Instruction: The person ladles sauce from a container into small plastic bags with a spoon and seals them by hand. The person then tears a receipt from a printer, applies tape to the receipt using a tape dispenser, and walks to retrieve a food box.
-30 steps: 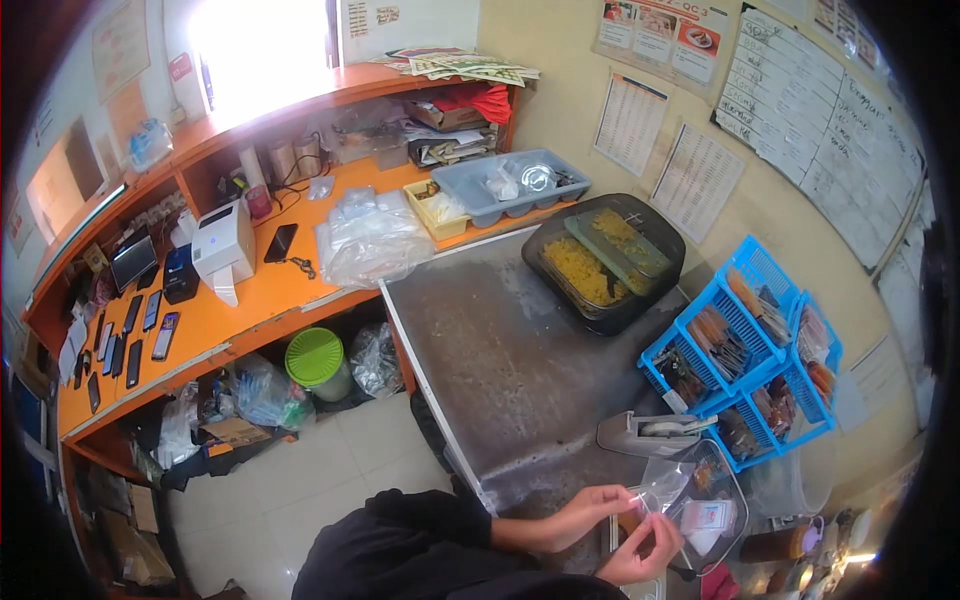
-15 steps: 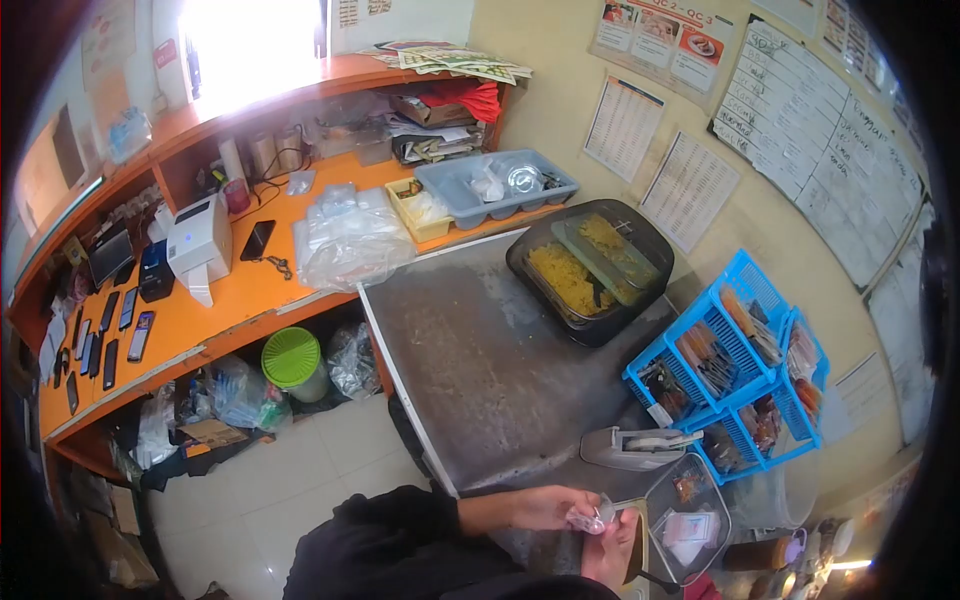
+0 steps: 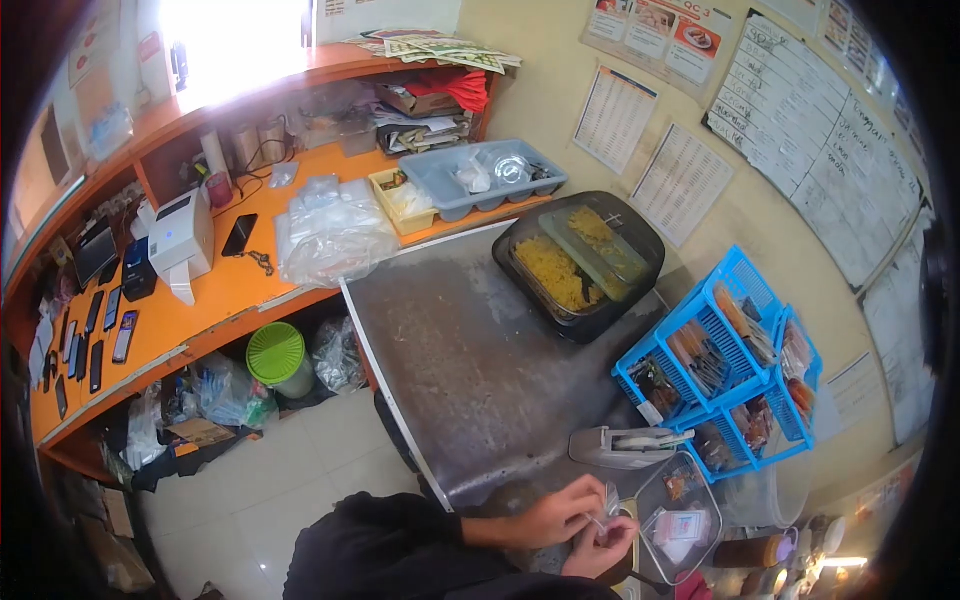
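Note:
Near the bottom of the view, my left hand [image 3: 562,512] reaches in from a dark sleeve, its fingers pinching a small clear plastic bag [image 3: 613,497]. Right below it, my right hand [image 3: 603,552] also has its fingers closed on the bag. What the bag contains is too small to make out. Just beyond the hands stands a grey tape dispenser [image 3: 622,447]. To their right, a clear tray [image 3: 714,490] holds small packets [image 3: 680,528].
Blue baskets [image 3: 715,370] filled with sachets stand on the right of the metal table [image 3: 440,350]. A black rice container [image 3: 510,265] with yellow rice sits at the back. An orange counter [image 3: 225,270] carries phones, a label printer [image 3: 183,235] and plastic bags [image 3: 335,235].
My fingers have shifted on the small bag: the left hand is raised slightly and more curled, and the right hand has turned inward. The whole view has moved slightly.

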The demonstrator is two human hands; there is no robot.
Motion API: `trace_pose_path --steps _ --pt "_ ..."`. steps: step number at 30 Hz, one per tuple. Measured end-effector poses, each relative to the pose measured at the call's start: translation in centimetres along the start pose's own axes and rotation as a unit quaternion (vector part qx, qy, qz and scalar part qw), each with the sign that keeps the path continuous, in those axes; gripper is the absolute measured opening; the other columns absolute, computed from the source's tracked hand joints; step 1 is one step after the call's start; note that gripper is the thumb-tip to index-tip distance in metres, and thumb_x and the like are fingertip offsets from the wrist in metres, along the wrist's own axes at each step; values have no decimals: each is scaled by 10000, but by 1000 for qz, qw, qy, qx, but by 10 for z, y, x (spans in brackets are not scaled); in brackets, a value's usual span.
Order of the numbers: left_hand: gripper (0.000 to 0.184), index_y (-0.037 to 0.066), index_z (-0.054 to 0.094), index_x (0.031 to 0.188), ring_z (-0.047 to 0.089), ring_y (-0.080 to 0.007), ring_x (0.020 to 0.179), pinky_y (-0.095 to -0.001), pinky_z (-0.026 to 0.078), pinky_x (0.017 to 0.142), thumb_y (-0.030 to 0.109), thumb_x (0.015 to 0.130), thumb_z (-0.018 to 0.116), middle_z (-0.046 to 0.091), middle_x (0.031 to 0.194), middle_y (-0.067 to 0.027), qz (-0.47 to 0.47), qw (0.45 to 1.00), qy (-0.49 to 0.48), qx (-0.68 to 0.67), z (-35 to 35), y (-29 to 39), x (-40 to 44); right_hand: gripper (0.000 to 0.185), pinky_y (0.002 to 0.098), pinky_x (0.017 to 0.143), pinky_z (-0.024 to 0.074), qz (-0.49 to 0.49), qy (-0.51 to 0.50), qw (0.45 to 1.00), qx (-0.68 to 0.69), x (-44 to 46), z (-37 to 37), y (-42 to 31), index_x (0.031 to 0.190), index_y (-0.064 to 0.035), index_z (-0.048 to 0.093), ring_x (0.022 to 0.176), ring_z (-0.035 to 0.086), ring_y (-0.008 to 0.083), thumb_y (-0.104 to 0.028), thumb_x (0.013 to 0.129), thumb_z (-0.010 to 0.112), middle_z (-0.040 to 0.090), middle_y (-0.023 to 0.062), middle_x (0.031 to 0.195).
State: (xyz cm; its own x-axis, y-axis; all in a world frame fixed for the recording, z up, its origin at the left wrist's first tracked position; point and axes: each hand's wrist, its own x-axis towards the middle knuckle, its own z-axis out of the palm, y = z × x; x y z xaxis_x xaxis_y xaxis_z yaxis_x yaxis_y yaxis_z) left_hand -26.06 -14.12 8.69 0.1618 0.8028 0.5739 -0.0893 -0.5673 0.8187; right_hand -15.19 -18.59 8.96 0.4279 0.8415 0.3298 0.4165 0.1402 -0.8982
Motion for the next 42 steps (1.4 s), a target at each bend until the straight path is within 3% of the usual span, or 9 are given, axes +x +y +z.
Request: trace_pose_path --steps 5,8,12,18,24,29,32,35,42 --pt "223 106 638 865 557 -146 637 -266 406 570 37 654 659 617 954 -10 161 971 -31 172 5 -2 -10 293 237 618 381 -43 99 994 27 13 -10 33 975 -35 490 707 449 115 -123 777 688 471 26 839" --pt "258 137 666 885 554 -110 685 -268 372 609 68 637 673 646 917 24 181 952 -99 224 6 7 -8 399 175 551 331 71 39 993 81 12 -20 11 1061 -56 500 635 403 43 -76 732 726 427 -41 748" --pt "381 113 633 1003 506 -218 998 -365 354 855 116 630 711 595 1088 -6 122 911 -296 260 -4 29 8 497 208 479 315 37 -20 999 -20 2 -37 18 1068 -103 566 514 392 56 17 613 727 403 -22 560" --pt "529 81 456 1154 484 -332 1048 -470 281 1008 129 685 694 528 1092 -130 -3 860 -504 77 -12 18 -4 558 292 504 396 92 -186 975 -79 -10 -52 -10 1153 -114 515 495 481 204 17 631 663 437 73 557" --pt "401 46 465 1063 519 -306 915 -395 384 898 38 707 649 511 919 -142 -129 883 -447 64 -9 0 -24 550 265 528 419 168 -164 971 -35 -28 -68 -12 1196 -118 494 531 511 142 -102 697 725 512 36 613" --pt "249 40 511 958 528 -220 915 -306 409 826 5 730 605 534 931 -101 -210 941 -257 63 0 -57 -13 411 227 546 397 257 149 945 -138 -51 -134 47 1128 -75 532 580 463 73 -247 790 692 512 -4 690" --pt "252 44 534 984 529 -156 904 -274 419 800 17 748 617 558 952 -51 -225 946 -230 -50 17 -111 -8 394 220 578 394 196 264 927 -181 -53 -145 95 1116 -55 539 622 461 70 -254 806 678 523 9 725" --pt "306 42 550 1054 528 -108 878 -247 421 788 23 760 629 569 931 -14 -362 883 -264 -140 27 -117 7 346 220 603 389 184 300 930 -103 -37 -130 117 1082 -43 561 655 465 74 -262 830 653 530 13 762" --pt "357 7 549 1133 535 -106 922 -242 415 815 36 787 634 590 988 -40 -411 854 -288 -140 24 -98 3 219 234 567 392 157 282 945 -55 -27 -109 86 902 -9 605 611 485 82 -207 921 514 597 29 749"
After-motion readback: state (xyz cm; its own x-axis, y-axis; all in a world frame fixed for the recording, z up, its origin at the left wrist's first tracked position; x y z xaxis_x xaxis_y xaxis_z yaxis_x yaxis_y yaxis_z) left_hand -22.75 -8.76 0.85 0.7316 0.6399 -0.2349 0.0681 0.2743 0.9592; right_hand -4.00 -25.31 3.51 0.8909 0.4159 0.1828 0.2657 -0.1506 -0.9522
